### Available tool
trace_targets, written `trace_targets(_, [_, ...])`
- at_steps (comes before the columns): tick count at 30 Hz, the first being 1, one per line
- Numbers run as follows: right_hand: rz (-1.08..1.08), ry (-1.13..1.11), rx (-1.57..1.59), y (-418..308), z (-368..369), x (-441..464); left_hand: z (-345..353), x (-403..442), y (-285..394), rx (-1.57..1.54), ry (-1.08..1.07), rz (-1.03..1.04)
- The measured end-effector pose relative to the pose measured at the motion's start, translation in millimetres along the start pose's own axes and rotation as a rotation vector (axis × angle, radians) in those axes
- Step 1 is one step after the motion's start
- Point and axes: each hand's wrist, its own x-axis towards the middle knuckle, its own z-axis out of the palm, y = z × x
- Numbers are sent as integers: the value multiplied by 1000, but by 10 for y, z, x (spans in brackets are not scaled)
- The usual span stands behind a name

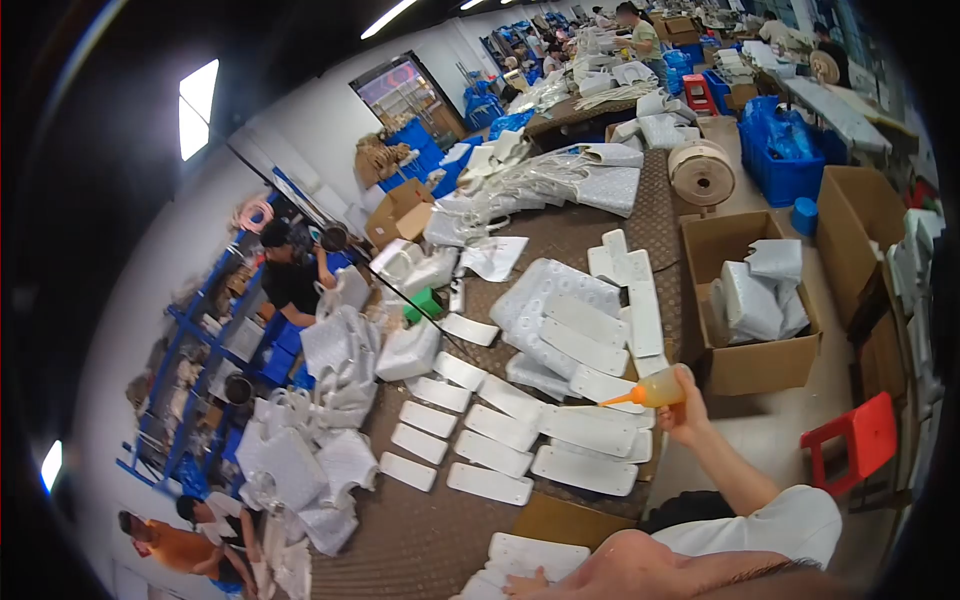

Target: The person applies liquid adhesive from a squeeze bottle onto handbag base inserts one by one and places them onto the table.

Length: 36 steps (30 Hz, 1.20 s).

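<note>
My right hand (684, 408) is wrapped round a translucent squeeze bottle (660, 388) with an orange nozzle, which points left above the white pieces. Rows of flat white strips (585, 430) lie on the brown patterned table (375, 535), some overlapping. At the bottom edge, my left hand (527, 583) rests with fingers spread on a white piece (535, 552). Beyond the strips is a stack of white quilted pieces (545, 305).
White bags (300, 470) are heaped at the left, near people (290, 270). An open cardboard box (752, 370) and a red stool (850, 440) stand at the right. A tape roll (702, 172) and a blue crate (780, 180) are farther back.
</note>
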Motion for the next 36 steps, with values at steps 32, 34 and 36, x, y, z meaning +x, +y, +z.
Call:
trace_targets(32, [50,66,-3,-33,95,-3,-823,656,599,-1140,-702,174])
trace_targets(34, [54,68,-31,-44,111,13,-825,530,553,-1226,-747,149])
trace_targets(36, [25,16,-31,-28,217,22,-833,386,499,-1311,-790,120])
